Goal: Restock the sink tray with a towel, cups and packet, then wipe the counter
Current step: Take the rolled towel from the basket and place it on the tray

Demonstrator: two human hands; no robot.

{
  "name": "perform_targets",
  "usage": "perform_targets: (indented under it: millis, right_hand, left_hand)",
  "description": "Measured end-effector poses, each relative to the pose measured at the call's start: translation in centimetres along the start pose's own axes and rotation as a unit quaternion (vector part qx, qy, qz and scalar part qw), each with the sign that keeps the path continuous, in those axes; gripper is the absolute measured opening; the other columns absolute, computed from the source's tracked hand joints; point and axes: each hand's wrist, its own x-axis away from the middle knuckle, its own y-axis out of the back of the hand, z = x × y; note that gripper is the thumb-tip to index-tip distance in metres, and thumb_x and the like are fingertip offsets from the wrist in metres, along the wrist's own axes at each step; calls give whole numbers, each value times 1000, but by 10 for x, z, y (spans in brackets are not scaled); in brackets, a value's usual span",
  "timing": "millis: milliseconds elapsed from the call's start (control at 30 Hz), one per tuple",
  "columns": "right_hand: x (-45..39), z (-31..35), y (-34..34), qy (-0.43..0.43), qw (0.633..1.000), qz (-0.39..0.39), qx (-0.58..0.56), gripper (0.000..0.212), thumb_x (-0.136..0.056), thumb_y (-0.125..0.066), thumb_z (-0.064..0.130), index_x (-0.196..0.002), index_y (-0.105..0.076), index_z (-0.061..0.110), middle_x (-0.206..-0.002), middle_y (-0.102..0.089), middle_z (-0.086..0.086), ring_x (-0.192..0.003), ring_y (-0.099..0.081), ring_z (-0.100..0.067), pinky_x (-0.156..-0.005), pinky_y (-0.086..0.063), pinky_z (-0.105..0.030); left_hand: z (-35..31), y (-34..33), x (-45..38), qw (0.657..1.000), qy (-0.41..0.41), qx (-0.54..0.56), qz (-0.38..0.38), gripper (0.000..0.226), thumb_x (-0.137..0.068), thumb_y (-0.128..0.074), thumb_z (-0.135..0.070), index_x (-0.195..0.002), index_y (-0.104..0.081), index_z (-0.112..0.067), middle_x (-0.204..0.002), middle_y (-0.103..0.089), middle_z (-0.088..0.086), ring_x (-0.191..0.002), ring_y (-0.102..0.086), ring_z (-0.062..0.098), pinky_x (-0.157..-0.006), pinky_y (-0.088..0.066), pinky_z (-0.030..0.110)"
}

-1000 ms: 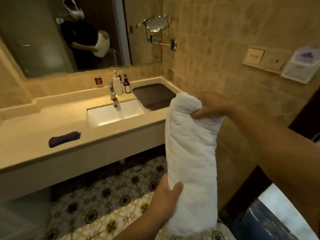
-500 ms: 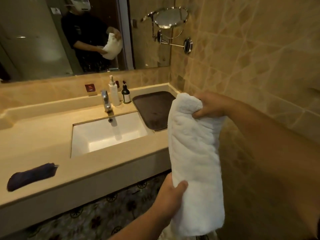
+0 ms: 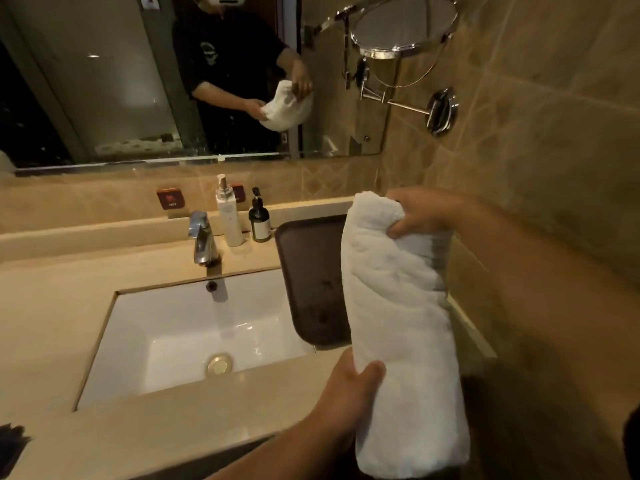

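A white rolled towel (image 3: 398,323) hangs upright in front of me, over the right end of the counter. My right hand (image 3: 422,216) grips its top end and my left hand (image 3: 349,389) grips its lower left side. Behind the towel lies the dark brown tray (image 3: 311,282), flat on the counter to the right of the sink; its right part is hidden by the towel and nothing shows on its visible part. No cups or packet are in view.
The white sink basin (image 3: 194,334) with a chrome faucet (image 3: 202,240) sits in the beige counter (image 3: 52,299). A white pump bottle (image 3: 229,216) and a dark bottle (image 3: 259,221) stand behind the tray's left corner. A dark cloth (image 3: 12,445) lies at the far left edge. A swing-arm mirror (image 3: 405,26) juts from the right wall.
I have come closer to the counter, so the sink and tray appear larger and nearer. The towel stays gripped in both hands and now overlaps the tray's right side.
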Motion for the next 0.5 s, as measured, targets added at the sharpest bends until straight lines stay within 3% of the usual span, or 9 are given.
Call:
perform_targets:
  millis: [100, 167, 233, 500]
  right_hand:
    - [-65, -30, 2, 26, 999, 11, 16, 47, -75, -79, 32, -113, -54, 22, -113, -61, -4, -94, -54, -23, -80, -43, -34]
    - [-103, -47, 0, 38, 999, 25, 26, 45, -76, -78, 33, -112, -53, 23, -114, -60, -4, -93, -53, -21, -80, -41, -34]
    - [-139, -61, -5, 45, 997, 46, 36, 42, -77, -77, 34, -108, -50, 27, -114, -60, -4, -92, -53, -21, -80, -43, -35]
    - [-232, -104, -48, 36, 991, 105, 78, 61, -79, -77, 35, -131, -50, 19, -129, -57, -7, -107, -54, -25, -85, -42, -34]
  left_hand:
    - [-6, -10, -60, 998, 16, 31, -50, 22, -89, -53, -31, -108, -59, -38, -103, -69, -22, -94, -63, -8, -73, -49, 9]
    - [-16, -15, -92, 997, 30, 41, -58, 30, -87, -52, -31, -115, -62, -34, -110, -70, -14, -102, -65, 4, -90, -52, 27]
    - [-22, -18, -122, 995, 51, 54, -60, 35, -89, -51, -31, -122, -61, -30, -115, -70, -9, -107, -64, 13, -99, -49, 41]
    - [-15, -14, -200, 988, 115, 68, -79, 37, -97, -45, -26, -132, -56, -22, -124, -66, -2, -114, -61, 20, -104, -45, 48]
